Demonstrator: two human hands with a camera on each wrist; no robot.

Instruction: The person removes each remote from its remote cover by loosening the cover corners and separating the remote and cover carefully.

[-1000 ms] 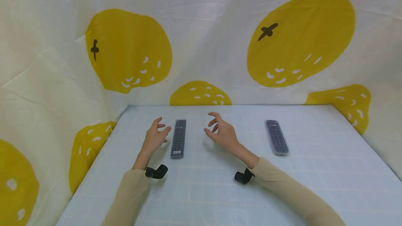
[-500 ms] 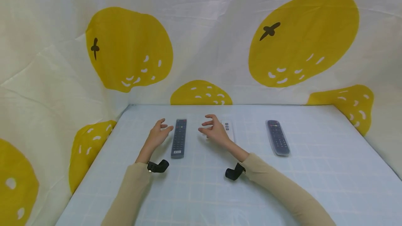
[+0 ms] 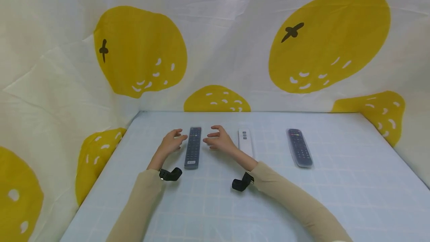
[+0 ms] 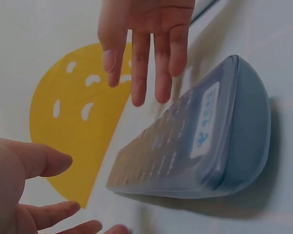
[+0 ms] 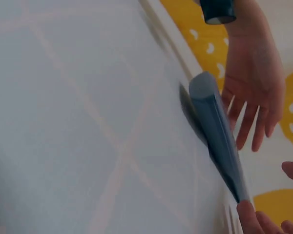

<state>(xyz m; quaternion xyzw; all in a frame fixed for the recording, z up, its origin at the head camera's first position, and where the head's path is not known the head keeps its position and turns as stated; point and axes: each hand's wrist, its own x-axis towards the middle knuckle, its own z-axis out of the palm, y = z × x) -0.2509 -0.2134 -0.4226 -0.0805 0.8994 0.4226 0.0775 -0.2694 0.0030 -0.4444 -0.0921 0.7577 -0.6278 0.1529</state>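
Note:
A dark remote control [image 3: 193, 148] in a clear sleeve lies on the table between my two hands, its white label at the near end. My left hand [image 3: 170, 143] hovers just left of it, fingers spread and holding nothing. On its other side my right hand [image 3: 220, 141] reaches in from the right, thumb and fingers apart. In the left wrist view the dark remote [image 4: 185, 141] sits between both hands. The right wrist view shows the remote's [image 5: 219, 136] end and side, with my right fingertips overlapping its far end.
A white remote [image 3: 245, 142] lies behind my right forearm, partly covered by it. Farther right is another dark remote [image 3: 299, 148], also sleeved. The pale blue table [image 3: 208, 204] ends at a white curtain [image 3: 225, 40] printed with yellow fruit.
My right hand has moved left toward the dark remote, uncovering the white remote behind it. My left hand has shifted slightly right, closer to the same dark remote.

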